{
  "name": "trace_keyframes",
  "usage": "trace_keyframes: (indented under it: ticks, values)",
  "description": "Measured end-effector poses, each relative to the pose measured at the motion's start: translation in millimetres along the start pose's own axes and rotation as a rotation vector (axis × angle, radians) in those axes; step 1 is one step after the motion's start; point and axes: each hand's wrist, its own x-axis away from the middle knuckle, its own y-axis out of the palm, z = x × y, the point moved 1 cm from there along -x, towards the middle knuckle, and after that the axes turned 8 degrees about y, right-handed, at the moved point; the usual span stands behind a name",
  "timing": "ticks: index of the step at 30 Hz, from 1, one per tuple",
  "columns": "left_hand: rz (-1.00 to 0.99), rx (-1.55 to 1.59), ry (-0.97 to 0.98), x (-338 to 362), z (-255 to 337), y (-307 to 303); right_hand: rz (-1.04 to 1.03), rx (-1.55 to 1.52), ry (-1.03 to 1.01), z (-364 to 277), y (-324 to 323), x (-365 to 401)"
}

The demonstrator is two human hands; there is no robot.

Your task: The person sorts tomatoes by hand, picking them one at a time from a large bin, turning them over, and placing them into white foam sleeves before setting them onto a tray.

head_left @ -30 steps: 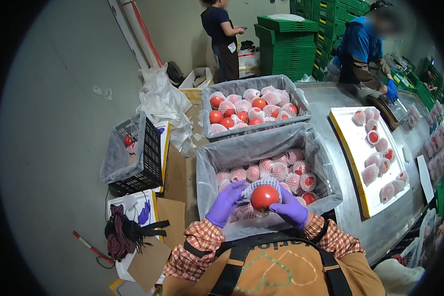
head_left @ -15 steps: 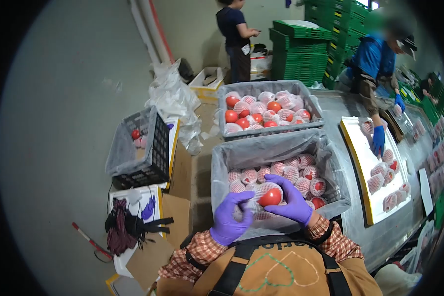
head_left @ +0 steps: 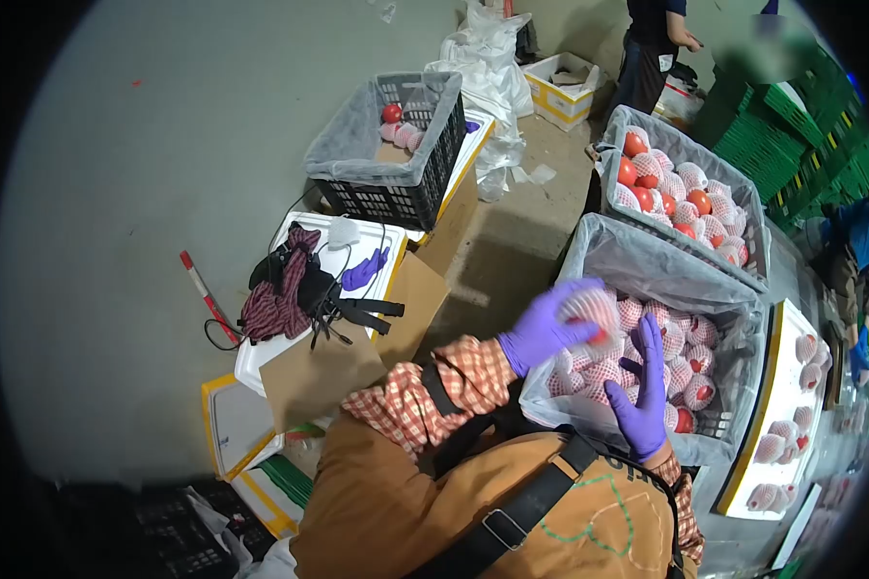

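My left hand (head_left: 550,326), in a purple glove, is closed around a red fruit in a white foam net (head_left: 592,314), held above the near lined crate (head_left: 543,400). The held fruit is blurred by motion. My right hand (head_left: 647,391), gloved in purple too, has its fingers spread and holds nothing; it is over the right part of the same crate. Below both hands, that crate holds many netted fruits (head_left: 698,391), some with red showing through.
Behind stands a second lined crate (head_left: 758,261) of fruit. A black crate (head_left: 386,203) with a few fruits is at the upper left, near a foam lid (head_left: 261,362) with straps and a purple glove. A foam tray (head_left: 743,473) lies right. Co-workers (head_left: 652,48) stand beyond.
The view has swung left, so the crates appear farther right. The fruit has left my right hand and is in my left hand alone; my right hand has opened.
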Motion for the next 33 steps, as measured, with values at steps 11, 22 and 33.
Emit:
trace_keyframes:
  ticks: [11,22,33]
  values:
    - [0.967,-0.523,-0.053,-151,11,-317,0.237,-0.280,0.334,71,-43,68]
    - [-0.610,-0.443,-0.165,-122,-13,37,0.333,-0.026,0.234,81,-69,88]
    - [-1.156,-1.425,-0.651,-82,-147,121,0.414,-0.012,0.212,100,-119,111]
